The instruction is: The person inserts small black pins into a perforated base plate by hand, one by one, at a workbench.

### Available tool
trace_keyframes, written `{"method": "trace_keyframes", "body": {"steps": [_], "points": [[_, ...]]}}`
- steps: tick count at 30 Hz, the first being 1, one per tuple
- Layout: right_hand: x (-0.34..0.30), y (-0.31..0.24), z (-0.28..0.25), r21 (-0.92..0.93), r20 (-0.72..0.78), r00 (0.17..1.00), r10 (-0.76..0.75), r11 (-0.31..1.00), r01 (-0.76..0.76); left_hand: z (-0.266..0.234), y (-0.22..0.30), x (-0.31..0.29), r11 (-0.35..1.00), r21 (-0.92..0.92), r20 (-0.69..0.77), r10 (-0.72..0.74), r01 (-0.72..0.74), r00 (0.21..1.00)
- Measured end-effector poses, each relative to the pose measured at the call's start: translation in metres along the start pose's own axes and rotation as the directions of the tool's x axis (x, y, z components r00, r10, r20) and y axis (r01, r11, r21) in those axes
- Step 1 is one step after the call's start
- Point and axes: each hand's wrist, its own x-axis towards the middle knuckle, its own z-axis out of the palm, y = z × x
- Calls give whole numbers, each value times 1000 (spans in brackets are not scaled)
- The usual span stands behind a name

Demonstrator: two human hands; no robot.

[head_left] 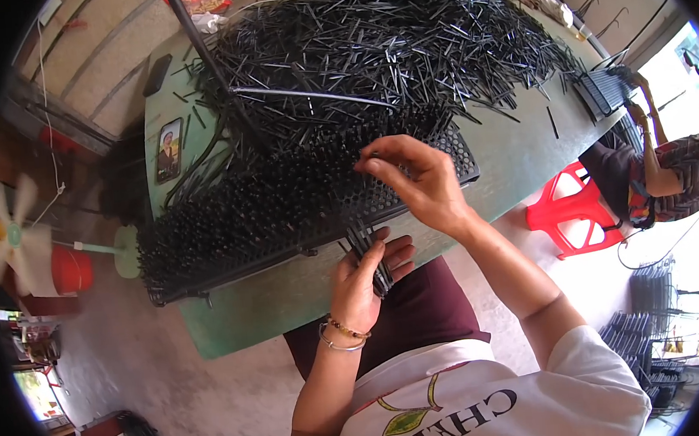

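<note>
At the far left I am picking up a pale-bladed fan (14, 233) standing beside the green table (234, 311). A phone (169, 149) is lying on the tabletop, its screen lit. Next, I am following a long, perforated black tray (463, 157), which is running slantwise along the near edge; short dark strips are crowding most of it upright, while holes are showing at its right end. Behind it, a heap of loose strips (378, 54) is spreading over the table. In front of the tray, my left hand (358, 286) is curling partly closed around a bundle of black strips (359, 240). Farther right, my right hand (428, 184) is hovering over the tray with thumb and forefinger bent nearly together; I cannot tell whether they are gripping anything. Beyond, a co-worker (679, 175) is sitting on a red stool (572, 210), reaching toward the table's right end.
</note>
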Motion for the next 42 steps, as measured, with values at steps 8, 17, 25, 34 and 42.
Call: {"method": "trace_keyframes", "body": {"steps": [8, 17, 25, 34, 42], "points": [[8, 28, 16, -243, 36, 967, -252, 937, 253, -15, -8, -5, 997, -47, 13, -66, 67, 998], [2, 25, 19, -473, 210, 827, -521, 686, 553, -18, -7, -11, 997, -65, 43, -47, 50, 998], [-26, -5, 10, -211, 155, 975, 159, 970, -124, -15, -2, -15, 998, -70, 50, 8, -5, 999], [-30, -1, 1, 29, 373, 778, 506, 832, -555, -6, 0, -18, 999, -30, 129, 43, -40, 991], [-12, -5, 4, -56, -2, 980, 199, 978, -199, -18, -8, -15, 997, -76, 9, 9, -8, 1000]]}}
